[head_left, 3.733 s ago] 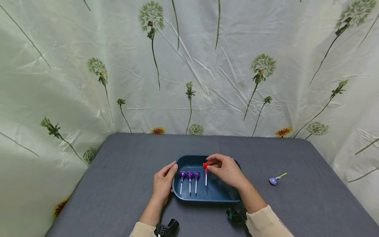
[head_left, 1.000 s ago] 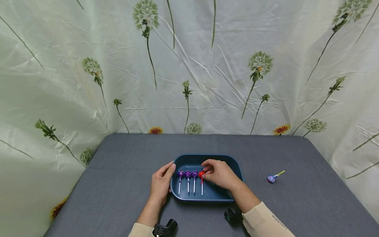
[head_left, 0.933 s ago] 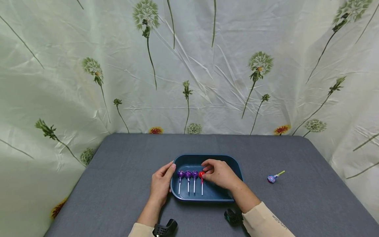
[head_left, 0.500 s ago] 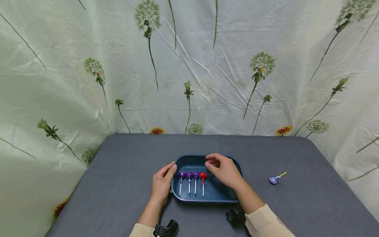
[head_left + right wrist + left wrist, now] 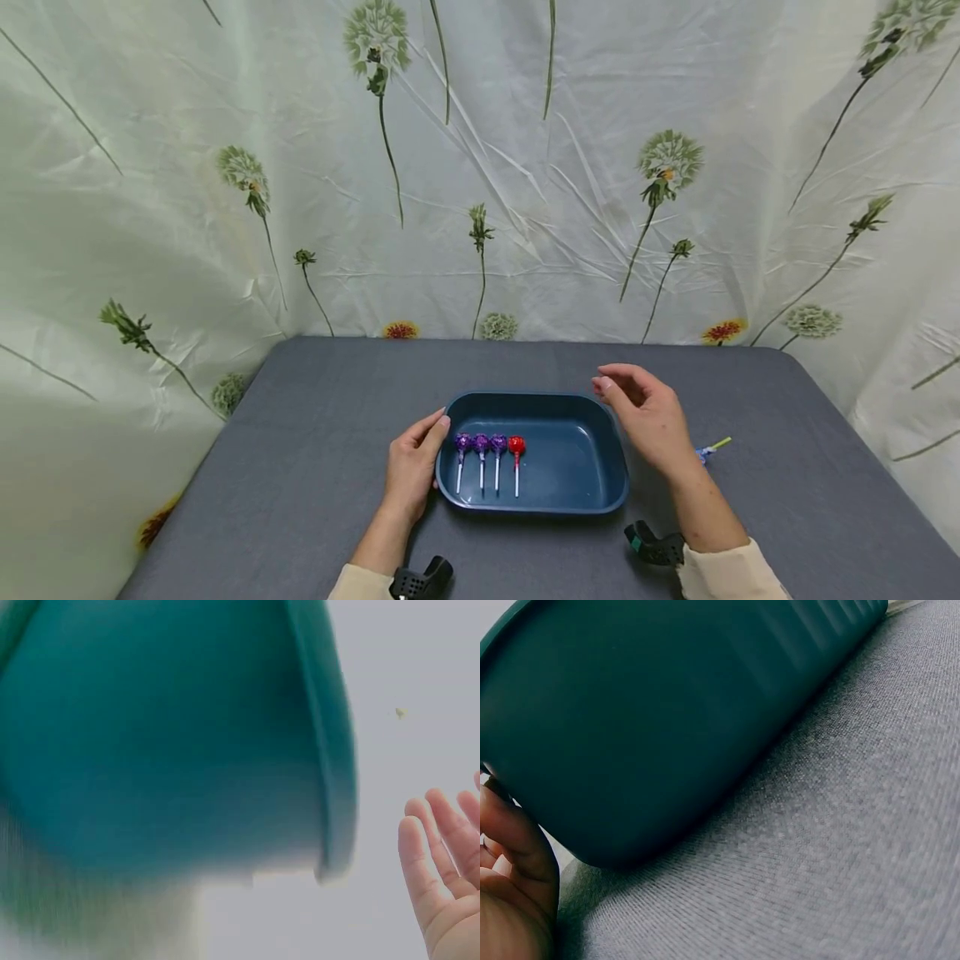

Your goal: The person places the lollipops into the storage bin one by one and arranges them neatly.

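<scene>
My left hand [image 5: 411, 458] holds the left end of a blue tray [image 5: 566, 454], its thumb on the rim; the left wrist view shows curled fingers [image 5: 514, 836] against the tray's outer wall. Inside the tray's left half, three purple-wrapped lollipops [image 5: 481, 445] and one red lollipop [image 5: 517, 447] lie in a row, sticks toward me. My right hand [image 5: 654, 425] is raised just beyond the tray's right end, holding nothing, with relaxed fingers. Behind it lies a blue-wrapped lollipop with a yellow stick [image 5: 722, 443], its head mostly hidden by the hand.
A grey cloth-covered table [image 5: 337, 417] bears the tray. At its far edge hangs a white curtain [image 5: 540, 192] printed with dandelions. Black wrist devices [image 5: 654, 546] sit on both forearms.
The red lollipop was lowered beside the purple ones and let go. My right hand has then moved right, out past the tray's end. My left hand has kept its hold.
</scene>
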`<state>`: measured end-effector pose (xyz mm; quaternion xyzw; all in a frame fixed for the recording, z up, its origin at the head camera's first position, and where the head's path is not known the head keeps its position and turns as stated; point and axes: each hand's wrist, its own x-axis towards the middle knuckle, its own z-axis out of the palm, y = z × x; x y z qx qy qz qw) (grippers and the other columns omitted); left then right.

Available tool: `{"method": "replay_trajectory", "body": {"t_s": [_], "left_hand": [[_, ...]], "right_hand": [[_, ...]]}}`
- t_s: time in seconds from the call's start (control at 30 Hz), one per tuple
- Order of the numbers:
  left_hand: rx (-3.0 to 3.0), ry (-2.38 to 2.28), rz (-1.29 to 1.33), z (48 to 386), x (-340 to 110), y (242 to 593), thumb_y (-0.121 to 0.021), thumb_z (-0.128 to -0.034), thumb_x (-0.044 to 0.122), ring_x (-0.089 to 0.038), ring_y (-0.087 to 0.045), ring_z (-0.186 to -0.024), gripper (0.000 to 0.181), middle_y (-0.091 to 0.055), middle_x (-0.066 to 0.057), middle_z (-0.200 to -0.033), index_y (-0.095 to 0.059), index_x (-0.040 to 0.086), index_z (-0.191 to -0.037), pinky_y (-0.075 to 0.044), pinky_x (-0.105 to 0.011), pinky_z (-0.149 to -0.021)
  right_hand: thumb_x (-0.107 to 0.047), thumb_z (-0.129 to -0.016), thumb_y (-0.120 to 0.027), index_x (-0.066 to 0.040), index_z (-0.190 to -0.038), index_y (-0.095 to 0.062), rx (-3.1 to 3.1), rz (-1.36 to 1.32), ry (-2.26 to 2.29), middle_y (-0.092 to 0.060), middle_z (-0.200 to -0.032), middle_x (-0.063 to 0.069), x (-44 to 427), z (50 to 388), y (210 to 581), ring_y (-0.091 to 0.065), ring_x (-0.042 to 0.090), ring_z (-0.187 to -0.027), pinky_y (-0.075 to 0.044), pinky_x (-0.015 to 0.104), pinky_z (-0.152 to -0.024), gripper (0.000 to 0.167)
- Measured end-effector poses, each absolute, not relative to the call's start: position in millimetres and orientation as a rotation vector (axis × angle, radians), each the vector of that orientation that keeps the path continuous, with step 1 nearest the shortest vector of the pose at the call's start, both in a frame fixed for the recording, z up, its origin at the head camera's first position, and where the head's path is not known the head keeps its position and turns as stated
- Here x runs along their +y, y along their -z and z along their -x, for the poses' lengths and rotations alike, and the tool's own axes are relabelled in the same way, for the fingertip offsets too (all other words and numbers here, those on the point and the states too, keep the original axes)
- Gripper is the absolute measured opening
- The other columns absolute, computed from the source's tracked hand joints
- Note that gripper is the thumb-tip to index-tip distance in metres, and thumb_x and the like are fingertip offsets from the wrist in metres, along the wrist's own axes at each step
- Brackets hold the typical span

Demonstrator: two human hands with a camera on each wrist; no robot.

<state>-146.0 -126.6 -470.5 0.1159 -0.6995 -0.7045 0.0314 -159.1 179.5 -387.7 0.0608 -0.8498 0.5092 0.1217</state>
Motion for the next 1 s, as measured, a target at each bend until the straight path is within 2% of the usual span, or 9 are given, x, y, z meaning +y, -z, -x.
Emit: {"method": "replay_trajectory", "body": {"t_s": [0.07,0.13,0.2,0.33,0.43,0.67,0.87,1.0], "left_hand": [[-2.15,2.17,-0.358,147,-127,470,-0.069,-0.0971,0.043,-0.007,-0.043,-0.041,0.049,-0.067,-0.018,-0.13,-0.068,0.013,-0.135,-0.041,-0.02,-0.038],[-2.15,2.166,-0.363,147,-128,470,-0.069,-0.097,0.043,-0.007,-0.043,-0.041,0.049,-0.067,-0.018,-0.131,-0.067,0.013,-0.135,-0.041,-0.02,-0.038],[-2.153,2.161,-0.37,147,-128,470,-0.069,-0.0969,0.043,-0.007,-0.043,-0.041,0.049,-0.067,-0.017,-0.131,-0.067,0.013,-0.135,-0.04,-0.02,-0.038],[-2.173,2.148,-0.375,146,-128,470,-0.069,-0.0967,0.045,-0.008,-0.043,-0.042,0.051,-0.067,-0.017,-0.132,-0.067,0.013,-0.136,-0.041,-0.02,-0.039],[-2.171,2.147,-0.384,145,-128,470,-0.069,-0.0966,0.045,-0.008,-0.043,-0.042,0.05,-0.067,-0.017,-0.132,-0.067,0.014,-0.136,-0.041,-0.02,-0.039],[-2.166,2.151,-0.38,145,-128,470,-0.069,-0.0963,0.046,-0.008,-0.044,-0.042,0.052,-0.067,-0.017,-0.131,-0.067,0.014,-0.136,-0.041,-0.02,-0.039],[-2.161,2.151,-0.375,145,-127,470,-0.069,-0.0968,0.045,-0.007,-0.044,-0.042,0.05,-0.068,-0.017,-0.13,-0.067,0.013,-0.136,-0.041,-0.02,-0.038],[-2.166,2.149,-0.374,145,-126,470,-0.069,-0.0968,0.045,-0.007,-0.044,-0.043,0.051,-0.068,-0.017,-0.13,-0.067,0.014,-0.136,-0.041,-0.019,-0.038]], "right_hand": [[-0.022,-0.105,-0.06,-0.003,-0.124,-0.067,-2.482,-0.152,-1.416,-0.074,-0.114,0.019,195,156,389,-0.07,-0.001,-0.092,-0.054,0.01,-0.079,0.027],[-0.024,-0.104,-0.06,-0.005,-0.123,-0.068,-2.522,-0.123,-1.306,-0.075,-0.113,0.017,210,154,391,-0.067,-0.005,-0.09,-0.054,0.01,-0.077,0.028],[-0.025,-0.104,-0.06,-0.006,-0.123,-0.068,-2.587,-0.092,-1.167,-0.075,-0.112,0.015,224,151,395,-0.069,0.003,-0.093,-0.056,0.018,-0.077,0.028],[-0.023,-0.104,-0.06,-0.005,-0.125,-0.068,-2.761,-0.037,-0.889,-0.074,-0.114,0.017,247,145,404,-0.071,0.031,-0.1,-0.058,0.044,-0.083,0.029],[-0.018,-0.103,-0.059,0.0,-0.126,-0.066,-2.891,-0.026,-0.783,-0.071,-0.118,0.023,262,143,411,-0.068,0.041,-0.104,-0.055,0.056,-0.084,0.03],[-0.005,-0.096,-0.061,0.006,-0.119,-0.066,-3.09,-0.007,-0.646,-0.072,-0.109,0.025,285,143,413,-0.069,0.04,-0.096,-0.055,0.054,-0.078,0.027],[-0.003,-0.088,-0.068,0.007,-0.119,-0.065,-3.209,0.065,-0.764,-0.072,-0.105,0.021,296,144,409,-0.07,0.023,-0.083,-0.056,0.04,-0.069,0.032],[-0.003,-0.085,-0.072,0.003,-0.114,-0.068,-3.271,0.029,-0.741,-0.073,-0.097,0.013,300,141,407,-0.067,0.016,-0.078,-0.054,0.038,-0.068,0.031]]}}
